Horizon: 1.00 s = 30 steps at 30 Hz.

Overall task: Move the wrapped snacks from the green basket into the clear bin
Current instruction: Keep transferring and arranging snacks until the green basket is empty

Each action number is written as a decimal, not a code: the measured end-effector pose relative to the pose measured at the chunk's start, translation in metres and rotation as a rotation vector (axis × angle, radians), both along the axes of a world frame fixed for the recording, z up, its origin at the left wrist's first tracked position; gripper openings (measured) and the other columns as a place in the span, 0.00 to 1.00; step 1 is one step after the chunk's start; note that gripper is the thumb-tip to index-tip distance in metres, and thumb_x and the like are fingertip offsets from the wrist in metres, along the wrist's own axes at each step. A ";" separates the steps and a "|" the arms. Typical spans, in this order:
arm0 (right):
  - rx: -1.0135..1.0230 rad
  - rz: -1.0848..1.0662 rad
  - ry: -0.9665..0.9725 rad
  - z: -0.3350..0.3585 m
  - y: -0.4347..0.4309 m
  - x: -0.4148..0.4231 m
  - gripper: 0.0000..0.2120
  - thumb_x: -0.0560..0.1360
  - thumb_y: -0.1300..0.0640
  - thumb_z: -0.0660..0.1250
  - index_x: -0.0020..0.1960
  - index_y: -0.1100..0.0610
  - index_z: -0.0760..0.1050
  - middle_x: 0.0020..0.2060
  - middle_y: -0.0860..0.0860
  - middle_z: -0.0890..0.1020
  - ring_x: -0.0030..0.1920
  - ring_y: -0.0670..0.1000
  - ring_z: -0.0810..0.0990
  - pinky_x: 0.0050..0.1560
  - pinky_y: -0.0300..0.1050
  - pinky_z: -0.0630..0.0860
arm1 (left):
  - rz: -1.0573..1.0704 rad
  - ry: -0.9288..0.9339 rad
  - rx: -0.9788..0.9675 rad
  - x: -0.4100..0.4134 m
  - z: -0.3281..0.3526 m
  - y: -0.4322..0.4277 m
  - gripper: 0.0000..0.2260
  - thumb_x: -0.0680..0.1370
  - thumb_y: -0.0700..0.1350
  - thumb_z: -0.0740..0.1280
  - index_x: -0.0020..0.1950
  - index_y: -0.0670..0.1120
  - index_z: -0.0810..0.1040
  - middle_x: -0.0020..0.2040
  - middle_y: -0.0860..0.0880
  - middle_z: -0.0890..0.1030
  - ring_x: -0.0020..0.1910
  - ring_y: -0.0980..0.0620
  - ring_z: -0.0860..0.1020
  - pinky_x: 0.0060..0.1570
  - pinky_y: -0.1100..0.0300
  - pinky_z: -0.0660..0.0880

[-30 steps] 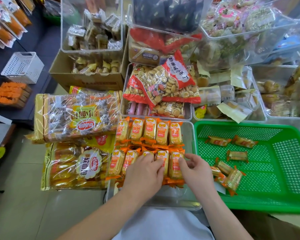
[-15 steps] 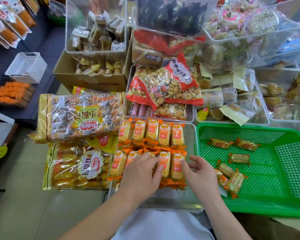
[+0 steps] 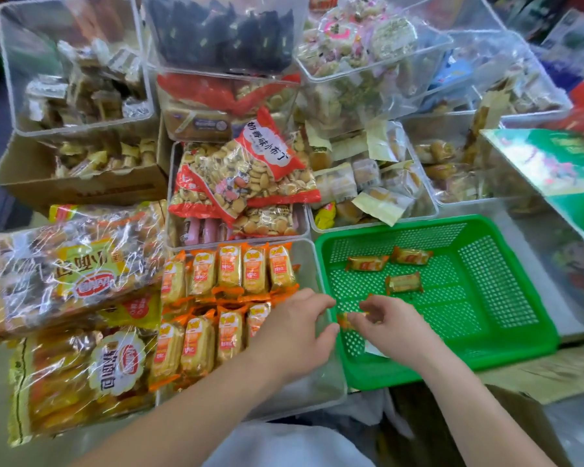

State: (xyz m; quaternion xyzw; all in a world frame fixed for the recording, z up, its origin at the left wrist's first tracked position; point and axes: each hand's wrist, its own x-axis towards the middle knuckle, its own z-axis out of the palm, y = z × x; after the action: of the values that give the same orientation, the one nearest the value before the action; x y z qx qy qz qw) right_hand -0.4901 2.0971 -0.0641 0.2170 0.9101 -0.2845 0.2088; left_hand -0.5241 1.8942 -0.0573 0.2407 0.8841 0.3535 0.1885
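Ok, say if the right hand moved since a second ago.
Yes: right hand went rightward, from over the clear bin into the green basket, pinching a wrapped snack.

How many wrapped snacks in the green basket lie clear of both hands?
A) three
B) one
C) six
A: three wrapped snacks lie loose on the floor of the green basket, beyond the right hand, which pinches another one.
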 end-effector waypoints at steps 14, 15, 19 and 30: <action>0.237 0.090 0.120 -0.065 0.170 -0.065 0.26 0.75 0.48 0.72 0.70 0.56 0.75 0.65 0.57 0.77 0.68 0.62 0.75 0.68 0.56 0.73 | -0.315 -0.040 -0.495 -0.098 -0.080 0.167 0.30 0.80 0.46 0.67 0.81 0.46 0.62 0.83 0.42 0.57 0.80 0.39 0.58 0.79 0.47 0.61; 0.241 0.137 0.110 -0.072 0.175 -0.074 0.29 0.75 0.48 0.73 0.73 0.56 0.73 0.69 0.57 0.76 0.71 0.61 0.71 0.72 0.55 0.70 | -0.340 -0.029 -0.532 -0.103 -0.086 0.172 0.33 0.80 0.48 0.68 0.83 0.47 0.59 0.84 0.42 0.56 0.81 0.38 0.57 0.80 0.46 0.61; 0.253 0.243 -0.025 -0.099 0.185 -0.093 0.49 0.70 0.38 0.75 0.82 0.56 0.58 0.80 0.58 0.64 0.81 0.62 0.57 0.80 0.57 0.60 | -0.483 -0.070 -0.711 -0.107 -0.109 0.178 0.55 0.71 0.68 0.74 0.85 0.52 0.43 0.84 0.41 0.51 0.83 0.35 0.51 0.81 0.39 0.56; 0.230 0.509 -0.232 -0.108 0.183 -0.084 0.67 0.49 0.20 0.75 0.80 0.47 0.59 0.72 0.56 0.61 0.74 0.61 0.62 0.74 0.59 0.67 | -0.486 0.108 -0.761 -0.079 -0.126 0.176 0.51 0.70 0.58 0.77 0.83 0.50 0.50 0.78 0.44 0.59 0.74 0.36 0.63 0.74 0.39 0.63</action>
State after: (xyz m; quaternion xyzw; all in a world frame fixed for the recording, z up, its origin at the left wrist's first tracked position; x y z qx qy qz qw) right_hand -0.5736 2.2805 -0.1722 0.0354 0.9316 -0.0912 0.3501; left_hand -0.6033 2.0701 -0.1836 0.3728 0.8775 -0.0641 0.2949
